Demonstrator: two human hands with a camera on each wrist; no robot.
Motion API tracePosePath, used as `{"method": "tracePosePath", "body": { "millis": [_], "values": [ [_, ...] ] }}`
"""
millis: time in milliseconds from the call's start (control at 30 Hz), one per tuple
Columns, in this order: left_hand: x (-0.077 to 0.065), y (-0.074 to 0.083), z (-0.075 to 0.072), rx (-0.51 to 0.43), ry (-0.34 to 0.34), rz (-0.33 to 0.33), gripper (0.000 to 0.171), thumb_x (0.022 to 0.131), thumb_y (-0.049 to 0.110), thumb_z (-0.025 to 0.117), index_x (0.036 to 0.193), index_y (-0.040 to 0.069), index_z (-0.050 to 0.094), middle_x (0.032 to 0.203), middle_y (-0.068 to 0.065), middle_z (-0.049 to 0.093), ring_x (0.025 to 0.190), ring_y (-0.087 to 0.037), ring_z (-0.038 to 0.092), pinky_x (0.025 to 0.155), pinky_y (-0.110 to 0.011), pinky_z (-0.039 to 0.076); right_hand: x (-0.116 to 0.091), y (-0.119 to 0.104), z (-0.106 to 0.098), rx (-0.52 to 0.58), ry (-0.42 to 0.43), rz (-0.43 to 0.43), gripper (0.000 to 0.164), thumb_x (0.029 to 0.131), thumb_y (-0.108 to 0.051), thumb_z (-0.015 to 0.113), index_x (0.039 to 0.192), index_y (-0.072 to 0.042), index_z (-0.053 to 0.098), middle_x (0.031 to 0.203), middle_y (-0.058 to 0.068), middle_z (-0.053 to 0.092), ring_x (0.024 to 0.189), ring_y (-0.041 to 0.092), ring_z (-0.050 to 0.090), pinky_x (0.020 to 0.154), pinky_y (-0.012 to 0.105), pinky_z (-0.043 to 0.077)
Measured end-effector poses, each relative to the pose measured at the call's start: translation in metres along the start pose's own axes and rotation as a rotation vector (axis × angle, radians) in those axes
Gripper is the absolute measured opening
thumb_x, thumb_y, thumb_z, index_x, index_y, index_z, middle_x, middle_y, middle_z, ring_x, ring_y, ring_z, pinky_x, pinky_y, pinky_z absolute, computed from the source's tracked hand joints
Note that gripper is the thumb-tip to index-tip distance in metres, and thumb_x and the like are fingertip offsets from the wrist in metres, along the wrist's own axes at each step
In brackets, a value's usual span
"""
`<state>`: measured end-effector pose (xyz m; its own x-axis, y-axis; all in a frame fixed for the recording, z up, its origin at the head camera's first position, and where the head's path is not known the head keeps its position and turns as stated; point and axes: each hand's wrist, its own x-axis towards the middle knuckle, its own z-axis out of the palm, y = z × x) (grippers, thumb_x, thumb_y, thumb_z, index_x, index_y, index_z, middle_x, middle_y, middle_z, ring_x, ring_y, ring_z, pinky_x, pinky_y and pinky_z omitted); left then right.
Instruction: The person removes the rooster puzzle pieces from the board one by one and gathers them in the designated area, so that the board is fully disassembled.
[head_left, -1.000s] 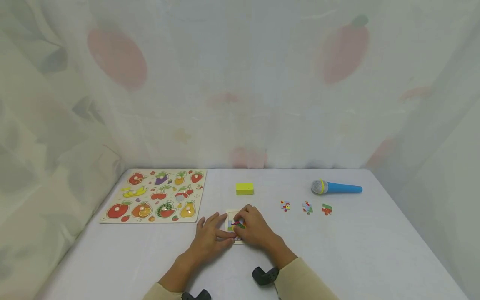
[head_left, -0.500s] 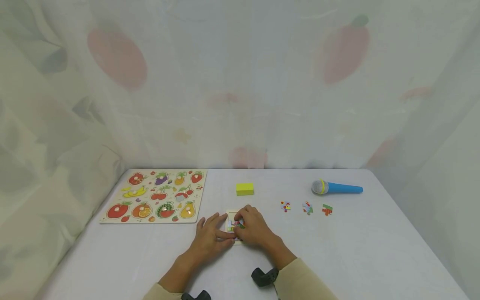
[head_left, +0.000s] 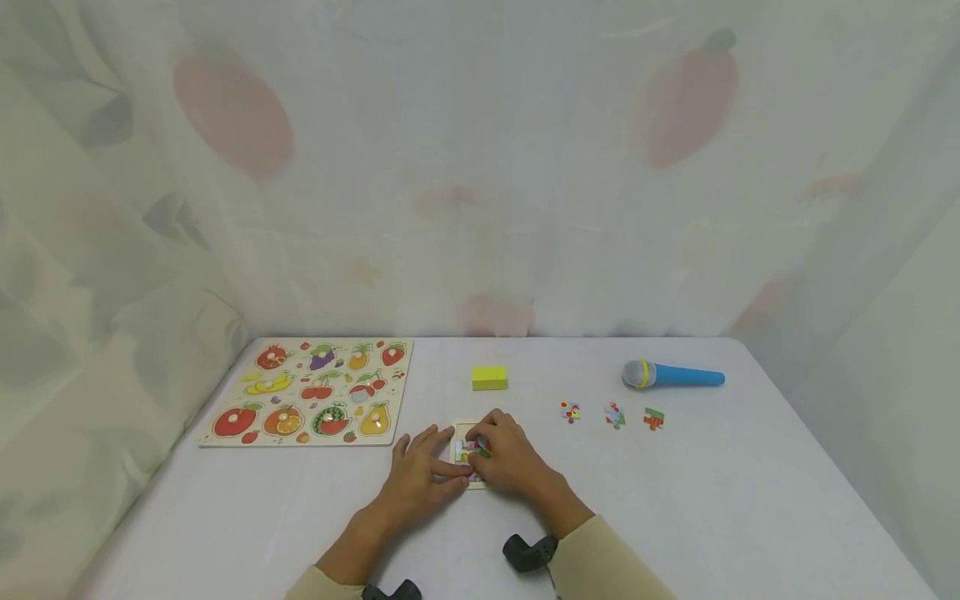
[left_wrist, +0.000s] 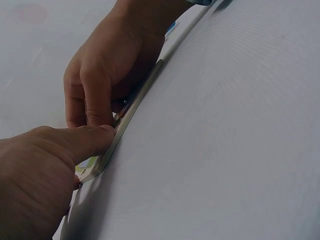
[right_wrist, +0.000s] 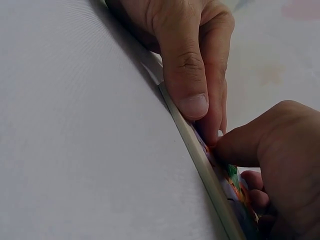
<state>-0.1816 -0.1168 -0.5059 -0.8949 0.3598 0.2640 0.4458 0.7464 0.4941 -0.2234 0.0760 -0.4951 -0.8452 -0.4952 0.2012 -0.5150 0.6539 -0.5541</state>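
Note:
A small jigsaw puzzle tray (head_left: 453,452) with a pale wooden rim lies before the person, its right part hidden under the right hand. From the left, the left hand (head_left: 422,477) spreads over it, index finger and thumb straight and reaching to its lower part. The right hand (head_left: 512,458) bends its fingers over the tray and pinches a colourful puzzle piece (head_left: 482,451) with green on it, low among the other pieces. In the right wrist view, the left thumb (right_wrist: 192,102) rests at the tray's near edge, and the right thumb (right_wrist: 240,147) meets the left fingertips.
Three loose puzzle pieces, one of them red and green (head_left: 654,418), lie to the right. Behind the tray stands a yellow block (head_left: 490,378). A fruit peg puzzle board (head_left: 300,401) lies at left, a blue toy microphone (head_left: 678,375) at back right. Curtains surround the table.
The piece under the right fingers has turned and settled slightly flatter in the tray, with small finger movements. The left hand and the loose pieces stay in place.

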Motion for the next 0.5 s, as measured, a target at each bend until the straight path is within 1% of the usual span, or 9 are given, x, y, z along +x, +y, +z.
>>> {"method": "tracePosePath", "body": {
  "millis": [100, 300, 500],
  "values": [
    [-0.0001, 0.0001, 0.0001, -0.001, 0.004, 0.002, 0.015, 0.080, 0.030, 0.078, 0.095, 0.026, 0.080, 0.139, -0.010, 0.051, 0.133, -0.038, 0.035, 0.102, -0.069, 0.012, -0.0005, 0.0005, -0.0005, 0.006, 0.005, -0.014, 0.021, 0.084, -0.019, 0.069, 0.104, -0.015, 0.068, 0.101, -0.004, 0.049, 0.087, 0.014, 0.045, 0.074, 0.032, 0.040],
    [-0.0001, 0.0005, -0.0005, 0.002, -0.002, 0.001, 0.015, 0.080, 0.031, 0.078, 0.095, 0.026, 0.080, 0.139, -0.010, 0.051, 0.133, -0.039, 0.035, 0.102, -0.069, 0.012, 0.0000, 0.0013, 0.0004, 0.030, 0.015, 0.005, 0.020, 0.083, -0.019, 0.071, 0.103, -0.017, 0.069, 0.099, -0.005, 0.042, 0.088, 0.014, 0.043, 0.075, 0.031, 0.040],
    [-0.0004, 0.0009, -0.0012, 0.003, -0.003, 0.000, 0.016, 0.080, 0.031, 0.078, 0.095, 0.026, 0.080, 0.140, -0.010, 0.050, 0.133, -0.039, 0.035, 0.102, -0.069, 0.012, 0.0008, 0.0032, 0.0009, 0.003, 0.002, -0.016, 0.019, 0.085, -0.020, 0.070, 0.103, -0.018, 0.068, 0.082, -0.009, 0.045, 0.079, 0.013, 0.041, 0.068, 0.029, 0.036]
  ]
}}
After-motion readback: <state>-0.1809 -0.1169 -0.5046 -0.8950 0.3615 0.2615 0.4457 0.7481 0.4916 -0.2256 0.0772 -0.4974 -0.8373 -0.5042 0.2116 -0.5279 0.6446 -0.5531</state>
